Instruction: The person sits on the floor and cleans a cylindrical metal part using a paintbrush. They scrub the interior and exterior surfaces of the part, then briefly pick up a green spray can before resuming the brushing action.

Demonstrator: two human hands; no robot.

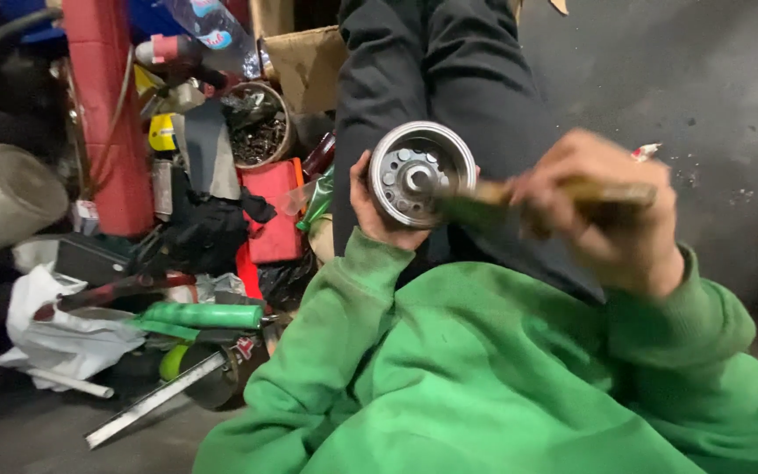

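Green sleeves (484,369), round metal part (421,173) in left hand (377,211) (right hand (603,211) blurred)

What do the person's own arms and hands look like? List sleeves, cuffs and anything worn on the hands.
Both arms wear a bright green sweatshirt of soft, thick, creased cloth. Each sleeve ends in a ribbed knit cuff at the wrist. The left hand and the right hand are bare: no gloves, and no rings or watch can be seen. The right hand is blurred, so its finer detail cannot be told.
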